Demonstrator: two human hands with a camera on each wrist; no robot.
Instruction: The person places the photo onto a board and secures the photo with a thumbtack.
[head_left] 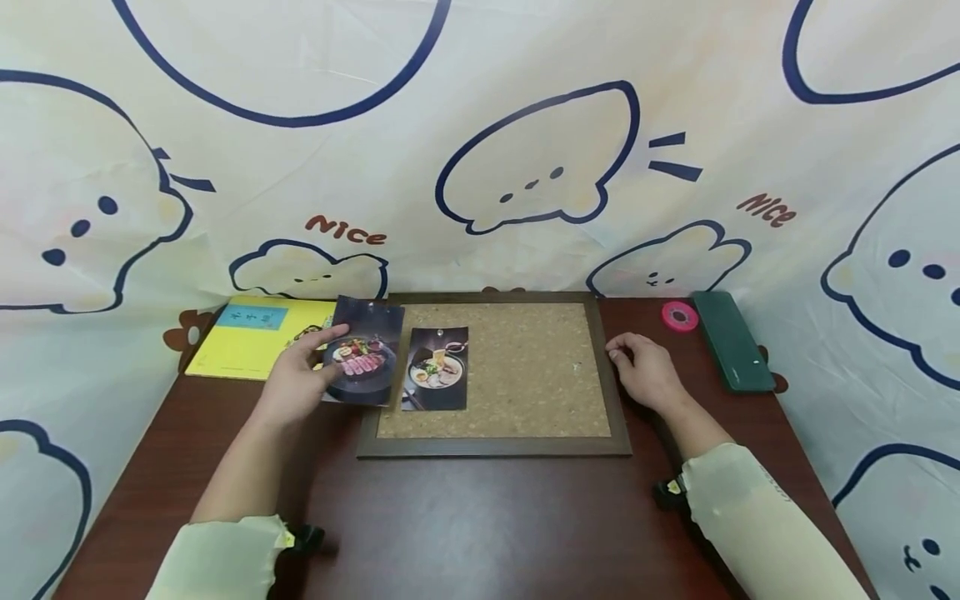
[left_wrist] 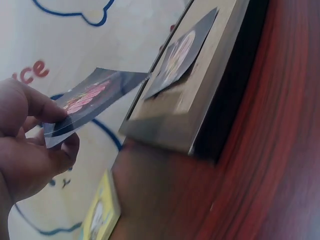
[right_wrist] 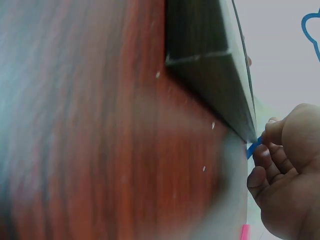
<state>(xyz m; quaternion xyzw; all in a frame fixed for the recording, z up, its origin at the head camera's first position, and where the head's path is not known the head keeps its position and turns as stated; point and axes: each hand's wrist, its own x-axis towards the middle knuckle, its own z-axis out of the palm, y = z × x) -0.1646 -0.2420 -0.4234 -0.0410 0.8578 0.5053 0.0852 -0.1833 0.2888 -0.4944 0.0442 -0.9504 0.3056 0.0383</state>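
the dark, glossy, rectangular photo card of sliced meat (head_left: 363,358) is hovering over the left edge of the brown-framed cork board (head_left: 532,375), its long axis running near to far, extending rightward from the left hand (head_left: 300,379) pinching it, while the farther right hand (head_left: 645,372) is resting by the right edge, its hold unclear.

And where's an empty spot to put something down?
Bare table lies in front of the corkboard, between the sleeves. The corkboard's right part is free too, between the noodle photo and the frame's right side. Crowded: back left, with the yellow book, meat photo and left hand; back right, with the right hand, pink ring and green case.
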